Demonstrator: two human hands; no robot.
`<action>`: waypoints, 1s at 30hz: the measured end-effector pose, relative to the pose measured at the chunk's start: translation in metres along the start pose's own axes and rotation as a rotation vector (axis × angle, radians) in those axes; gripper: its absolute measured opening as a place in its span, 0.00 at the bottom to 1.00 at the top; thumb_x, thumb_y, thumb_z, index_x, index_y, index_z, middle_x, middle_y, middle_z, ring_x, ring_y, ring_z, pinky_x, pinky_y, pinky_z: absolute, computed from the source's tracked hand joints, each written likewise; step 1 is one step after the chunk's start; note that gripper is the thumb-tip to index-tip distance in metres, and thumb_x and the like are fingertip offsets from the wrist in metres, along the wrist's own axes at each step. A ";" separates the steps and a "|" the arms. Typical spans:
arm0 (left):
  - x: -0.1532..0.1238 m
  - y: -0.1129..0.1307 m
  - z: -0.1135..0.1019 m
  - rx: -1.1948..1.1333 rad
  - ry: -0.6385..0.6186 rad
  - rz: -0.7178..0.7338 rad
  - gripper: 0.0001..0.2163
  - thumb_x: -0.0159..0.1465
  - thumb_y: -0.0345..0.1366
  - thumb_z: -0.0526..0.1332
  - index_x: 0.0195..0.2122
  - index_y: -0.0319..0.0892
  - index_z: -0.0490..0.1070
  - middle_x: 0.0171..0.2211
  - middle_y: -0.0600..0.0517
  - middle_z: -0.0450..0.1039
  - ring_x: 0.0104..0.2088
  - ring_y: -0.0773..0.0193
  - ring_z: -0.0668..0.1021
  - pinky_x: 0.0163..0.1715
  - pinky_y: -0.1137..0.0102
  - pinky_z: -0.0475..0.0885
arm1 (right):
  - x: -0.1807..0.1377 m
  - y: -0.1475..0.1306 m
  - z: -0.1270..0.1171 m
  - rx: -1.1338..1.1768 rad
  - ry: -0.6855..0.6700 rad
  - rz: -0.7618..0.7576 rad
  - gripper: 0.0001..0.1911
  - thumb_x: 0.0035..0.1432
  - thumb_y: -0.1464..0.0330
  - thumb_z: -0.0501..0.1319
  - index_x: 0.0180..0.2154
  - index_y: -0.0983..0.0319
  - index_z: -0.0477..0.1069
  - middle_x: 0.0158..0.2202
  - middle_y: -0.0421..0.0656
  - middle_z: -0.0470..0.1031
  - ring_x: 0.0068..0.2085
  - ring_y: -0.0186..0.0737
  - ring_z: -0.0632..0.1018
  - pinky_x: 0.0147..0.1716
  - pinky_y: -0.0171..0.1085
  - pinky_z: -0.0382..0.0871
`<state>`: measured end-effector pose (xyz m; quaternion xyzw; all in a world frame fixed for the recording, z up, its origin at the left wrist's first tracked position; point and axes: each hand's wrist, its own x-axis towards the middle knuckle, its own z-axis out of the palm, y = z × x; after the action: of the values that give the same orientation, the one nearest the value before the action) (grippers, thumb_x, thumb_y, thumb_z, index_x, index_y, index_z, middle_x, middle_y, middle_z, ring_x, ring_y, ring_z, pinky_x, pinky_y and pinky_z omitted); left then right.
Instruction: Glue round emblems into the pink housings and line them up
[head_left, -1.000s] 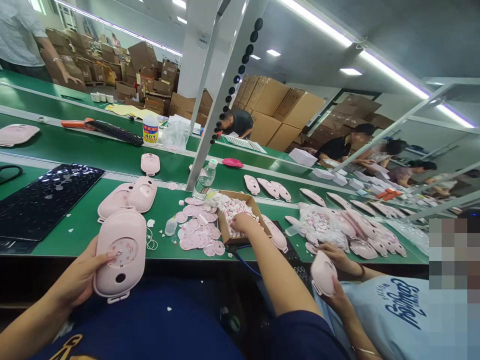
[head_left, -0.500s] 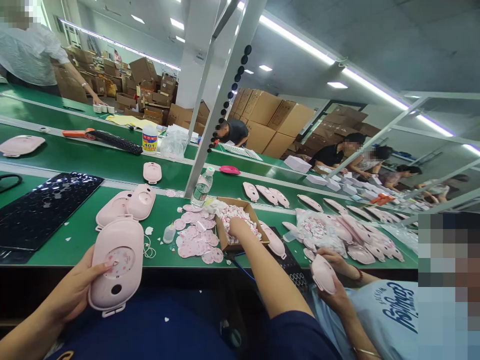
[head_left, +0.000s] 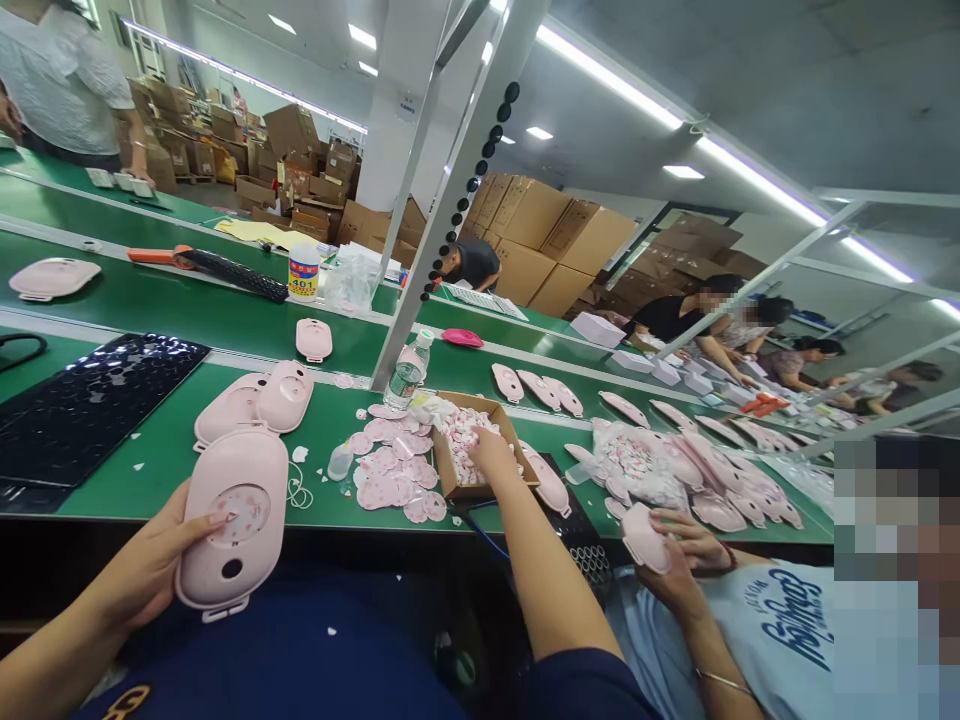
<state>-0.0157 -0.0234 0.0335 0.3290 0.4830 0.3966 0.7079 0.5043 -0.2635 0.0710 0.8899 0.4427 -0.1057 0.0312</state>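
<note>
Two hands are busy at the near edge of the green surface. The left hand holds a pink shell tilted up just off that edge, fingers curled behind it and the thumb pressed on its round printed patch. The right hand reaches far into a small cardboard box of pink-and-white stickers; its fingers are bent down among them, and whether they have pinched one I cannot tell. More stickers lie loose left of the box. To pick well, I judge it best to lift a single sticker by its rim and keep the shell steady, face up. At right, a co-worker's hands hold another shell.
</note>
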 end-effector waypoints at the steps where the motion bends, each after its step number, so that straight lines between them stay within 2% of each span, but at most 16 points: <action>1: -0.001 0.001 0.002 -0.003 -0.001 -0.003 0.37 0.39 0.39 0.81 0.51 0.50 0.71 0.40 0.52 0.85 0.41 0.47 0.85 0.32 0.68 0.83 | -0.002 0.016 0.003 0.023 0.008 -0.006 0.13 0.68 0.59 0.61 0.52 0.52 0.73 0.58 0.47 0.72 0.57 0.46 0.74 0.56 0.51 0.72; 4: -0.001 0.002 0.007 -0.019 0.002 -0.009 0.36 0.38 0.36 0.81 0.49 0.50 0.72 0.35 0.55 0.84 0.35 0.50 0.86 0.31 0.67 0.83 | 0.007 0.035 0.016 0.102 0.032 -0.071 0.17 0.67 0.58 0.62 0.54 0.56 0.72 0.58 0.45 0.73 0.58 0.51 0.73 0.58 0.54 0.70; 8: 0.001 0.000 0.009 -0.011 0.005 -0.004 0.32 0.38 0.36 0.81 0.45 0.50 0.72 0.35 0.55 0.84 0.36 0.50 0.85 0.30 0.68 0.83 | 0.016 0.039 0.020 0.214 0.052 -0.173 0.22 0.67 0.55 0.61 0.56 0.61 0.70 0.56 0.45 0.73 0.56 0.53 0.75 0.53 0.53 0.73; 14: 0.004 -0.001 0.012 -0.002 0.012 -0.009 0.32 0.37 0.36 0.81 0.44 0.48 0.71 0.34 0.56 0.83 0.34 0.52 0.85 0.30 0.70 0.83 | 0.022 0.057 -0.018 0.365 0.063 -0.199 0.23 0.67 0.50 0.58 0.53 0.58 0.73 0.50 0.47 0.77 0.50 0.46 0.78 0.50 0.49 0.74; 17: 0.007 -0.001 0.010 -0.006 -0.007 -0.003 0.34 0.37 0.37 0.81 0.45 0.48 0.71 0.34 0.56 0.83 0.34 0.53 0.85 0.29 0.71 0.82 | 0.023 0.046 -0.036 0.436 0.063 -0.153 0.23 0.66 0.48 0.56 0.48 0.56 0.77 0.44 0.49 0.79 0.45 0.48 0.78 0.45 0.48 0.75; 19: 0.010 -0.002 0.006 -0.007 -0.030 -0.032 0.37 0.37 0.37 0.81 0.49 0.49 0.71 0.35 0.56 0.83 0.34 0.52 0.85 0.29 0.69 0.83 | 0.025 0.015 -0.039 0.496 0.062 -0.164 0.24 0.65 0.48 0.57 0.48 0.58 0.78 0.43 0.48 0.79 0.46 0.52 0.79 0.44 0.49 0.75; 20: 0.012 -0.002 0.004 -0.003 -0.037 -0.051 0.38 0.38 0.37 0.81 0.52 0.49 0.70 0.36 0.55 0.84 0.35 0.51 0.85 0.29 0.68 0.83 | 0.028 -0.008 -0.037 0.531 0.063 -0.189 0.23 0.66 0.49 0.58 0.49 0.59 0.77 0.45 0.47 0.79 0.47 0.53 0.78 0.45 0.49 0.76; 22: 0.015 -0.004 0.001 0.006 -0.045 -0.074 0.40 0.39 0.36 0.81 0.55 0.48 0.69 0.39 0.53 0.84 0.39 0.48 0.85 0.32 0.66 0.84 | 0.038 -0.066 -0.025 0.620 0.060 -0.278 0.23 0.66 0.53 0.61 0.54 0.62 0.72 0.52 0.45 0.75 0.50 0.48 0.78 0.49 0.48 0.76; 24: 0.016 -0.006 0.001 0.006 -0.043 -0.055 0.40 0.41 0.36 0.80 0.56 0.48 0.68 0.43 0.50 0.84 0.45 0.46 0.84 0.37 0.66 0.84 | 0.048 -0.133 -0.004 0.724 0.049 -0.385 0.20 0.68 0.54 0.60 0.54 0.58 0.71 0.55 0.48 0.74 0.50 0.44 0.78 0.49 0.48 0.77; 25: 0.015 -0.007 0.003 0.007 -0.044 -0.042 0.39 0.42 0.36 0.80 0.56 0.47 0.68 0.46 0.49 0.83 0.47 0.46 0.83 0.39 0.66 0.83 | 0.050 -0.165 0.009 0.782 0.039 -0.443 0.21 0.67 0.56 0.61 0.55 0.61 0.70 0.54 0.48 0.75 0.51 0.45 0.78 0.50 0.49 0.76; 27: 0.012 -0.009 0.007 0.005 -0.051 -0.023 0.38 0.44 0.36 0.79 0.56 0.46 0.68 0.48 0.48 0.82 0.51 0.45 0.82 0.41 0.67 0.82 | 0.045 -0.223 0.034 0.906 0.019 -0.550 0.17 0.67 0.59 0.60 0.53 0.61 0.69 0.53 0.49 0.77 0.51 0.44 0.80 0.51 0.47 0.77; 30: 0.009 -0.012 0.013 0.013 -0.091 -0.039 0.36 0.46 0.37 0.77 0.57 0.45 0.69 0.48 0.46 0.82 0.51 0.44 0.82 0.43 0.64 0.82 | 0.016 -0.281 0.060 1.043 -0.050 -0.714 0.11 0.64 0.62 0.60 0.47 0.58 0.72 0.45 0.45 0.81 0.45 0.41 0.82 0.46 0.43 0.79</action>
<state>0.0017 -0.0218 0.0236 0.3417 0.4591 0.3646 0.7345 0.2805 -0.0897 0.0195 0.5827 0.6019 -0.3321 -0.4334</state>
